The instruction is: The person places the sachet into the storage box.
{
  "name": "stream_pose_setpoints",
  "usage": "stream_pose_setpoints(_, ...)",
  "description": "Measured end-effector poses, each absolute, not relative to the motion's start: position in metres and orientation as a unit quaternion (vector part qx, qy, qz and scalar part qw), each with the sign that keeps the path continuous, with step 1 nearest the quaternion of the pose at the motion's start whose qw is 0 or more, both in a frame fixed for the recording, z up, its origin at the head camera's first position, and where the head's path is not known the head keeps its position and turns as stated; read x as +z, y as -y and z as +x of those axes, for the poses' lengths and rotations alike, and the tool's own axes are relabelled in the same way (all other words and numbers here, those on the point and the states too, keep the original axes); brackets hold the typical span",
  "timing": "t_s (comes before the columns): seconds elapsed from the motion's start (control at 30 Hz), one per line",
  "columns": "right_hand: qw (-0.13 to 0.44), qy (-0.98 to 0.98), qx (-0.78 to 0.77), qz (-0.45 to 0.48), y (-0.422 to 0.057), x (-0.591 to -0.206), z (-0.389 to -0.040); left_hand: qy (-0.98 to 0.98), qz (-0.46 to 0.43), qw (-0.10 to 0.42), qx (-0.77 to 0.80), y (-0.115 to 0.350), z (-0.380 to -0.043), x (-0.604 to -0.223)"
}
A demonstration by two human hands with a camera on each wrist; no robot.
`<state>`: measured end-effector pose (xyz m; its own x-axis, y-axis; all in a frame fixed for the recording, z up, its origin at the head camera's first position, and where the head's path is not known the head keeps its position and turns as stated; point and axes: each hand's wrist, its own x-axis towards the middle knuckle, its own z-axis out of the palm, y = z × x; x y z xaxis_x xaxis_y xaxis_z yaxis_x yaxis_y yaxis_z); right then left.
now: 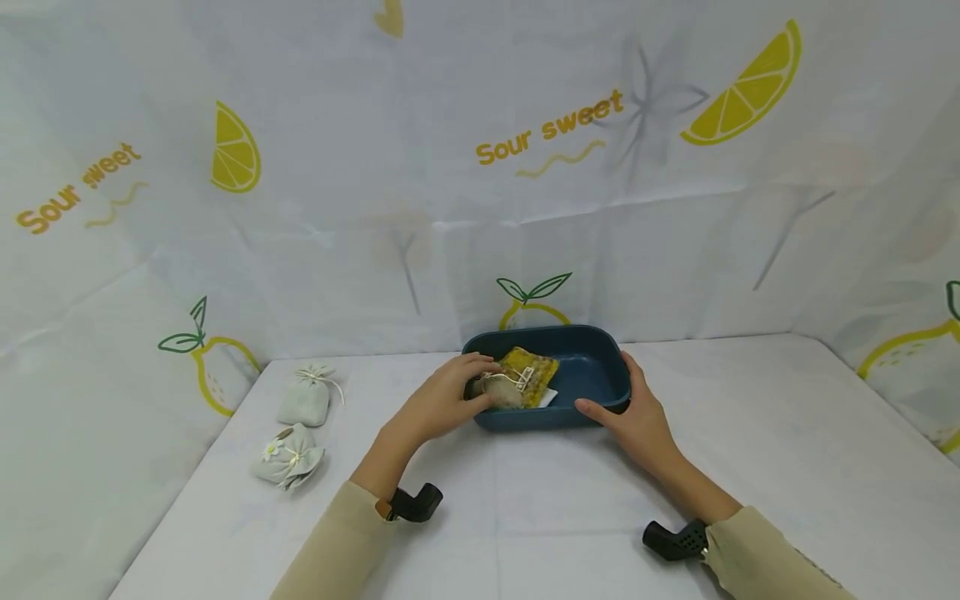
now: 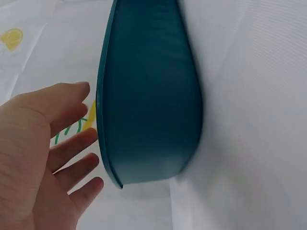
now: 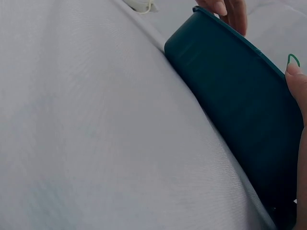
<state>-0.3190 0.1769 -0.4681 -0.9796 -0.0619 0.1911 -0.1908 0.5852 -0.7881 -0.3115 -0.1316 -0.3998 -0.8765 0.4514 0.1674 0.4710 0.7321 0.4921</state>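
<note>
A dark teal rectangular dish (image 1: 525, 420) sits at the back of the table. Inside its left half lie a yellow patterned sachet (image 1: 542, 371) and a greyish one (image 1: 501, 393) with a pale cord. My left hand (image 1: 442, 400) hovers at the dish's left end, fingertips over the greyish sachet in the head view. Its fingers look loose and spread beside the rim in the left wrist view. With the right hand (image 1: 637, 417) I grip the dish's right end, thumb on the near rim and fingers around the outer side.
Left on the white-covered table are a pale drawstring pouch (image 1: 306, 400) and, nearer, another pouch (image 1: 289, 457) with a small flower on it. A white cloth backdrop (image 1: 337, 275) with lemon prints rises right behind the dish. Each wrist wears a black camera mount (image 1: 417, 503).
</note>
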Motion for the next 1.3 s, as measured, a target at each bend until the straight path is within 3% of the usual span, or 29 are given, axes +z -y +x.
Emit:
stream_pose_setpoints(0.67, 0.067, 0.891, 0.444, 0.062, -0.18, -0.468, -0.32, 0.954, -0.175, 0.135, -0.201, 0.218, -0.239, -0.392)
stream_pose_setpoints(0.97, 0.069, 0.888, 0.449, 0.069, -0.177, -0.469, -0.321, 0.939, -0.128, 0.229, -0.221, 0.267, -0.217, -0.391)
stream_pose_setpoints(1.3, 0.066, 0.889, 0.448, 0.07, -0.175, -0.469, -0.321, 0.943, -0.11, 0.219, -0.225, 0.287, -0.22, -0.4)
